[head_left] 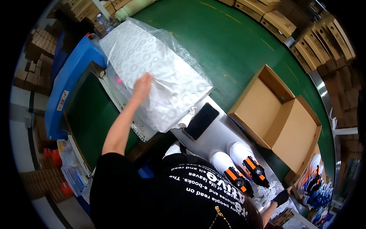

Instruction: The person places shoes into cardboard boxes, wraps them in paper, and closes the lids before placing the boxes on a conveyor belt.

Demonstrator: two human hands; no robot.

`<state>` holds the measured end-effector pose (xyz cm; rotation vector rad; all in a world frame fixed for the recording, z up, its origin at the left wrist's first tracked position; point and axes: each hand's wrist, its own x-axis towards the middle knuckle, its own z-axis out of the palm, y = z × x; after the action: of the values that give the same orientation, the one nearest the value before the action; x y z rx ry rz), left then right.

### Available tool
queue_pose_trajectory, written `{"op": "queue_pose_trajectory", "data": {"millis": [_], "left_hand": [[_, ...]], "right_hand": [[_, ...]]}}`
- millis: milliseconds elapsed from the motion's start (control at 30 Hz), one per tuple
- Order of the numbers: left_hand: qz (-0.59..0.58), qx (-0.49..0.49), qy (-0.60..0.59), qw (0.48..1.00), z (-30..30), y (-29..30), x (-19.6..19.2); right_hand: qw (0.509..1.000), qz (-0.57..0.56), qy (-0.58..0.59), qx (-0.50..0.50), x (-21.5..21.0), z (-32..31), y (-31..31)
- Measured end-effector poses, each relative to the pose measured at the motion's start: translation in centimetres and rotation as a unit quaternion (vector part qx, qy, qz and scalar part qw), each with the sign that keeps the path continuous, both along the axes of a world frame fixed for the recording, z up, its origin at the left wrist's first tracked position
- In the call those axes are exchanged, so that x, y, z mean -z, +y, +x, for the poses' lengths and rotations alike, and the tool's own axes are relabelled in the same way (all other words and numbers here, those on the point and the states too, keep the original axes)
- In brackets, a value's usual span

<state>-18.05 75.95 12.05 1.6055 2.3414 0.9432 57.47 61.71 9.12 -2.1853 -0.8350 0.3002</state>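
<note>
My left hand [142, 87] reaches forward onto a big stack of white patterned paper [152, 57] in a clear plastic bag, with its fingers curled on the top sheets near the bag's open edge. My right hand [282, 197], in a dark glove, is low at the right beside crumpled white paper [267, 191]; its grip is hidden. A pair of white shoes with orange and black straps [240, 168] lies on the grey metal table [225, 133] between my hands. An open, empty cardboard shoe box [278, 114] sits right of the table.
A flat black device [201, 121] lies on the table by the paper stack. A blue machine [72, 72] with a green belt stands at the left. Stacked cardboard boxes [316, 42] line the far right, and more shoes [314, 179] lie at the lower right on the green floor [228, 45].
</note>
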Motion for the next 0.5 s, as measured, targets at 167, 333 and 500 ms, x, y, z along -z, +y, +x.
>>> {"op": "queue_pose_trajectory", "data": {"millis": [167,333,500], "left_hand": [[0.224,0.017,0.034,0.974,1.7,1.9,-11.9],[0.146,0.164,-0.173,0.96,12.8,5.0,-14.9],[0.184,0.391,-0.272,0.86,29.9,9.6,-13.2]], "right_hand": [[0.973,0.195,0.05,-0.112,-6.1,-4.2,8.0],[0.911,0.0,-0.066,-0.407,-10.6,-19.5,15.3],[0.815,0.261,0.175,-0.486,-13.0,-29.9,17.3]]}}
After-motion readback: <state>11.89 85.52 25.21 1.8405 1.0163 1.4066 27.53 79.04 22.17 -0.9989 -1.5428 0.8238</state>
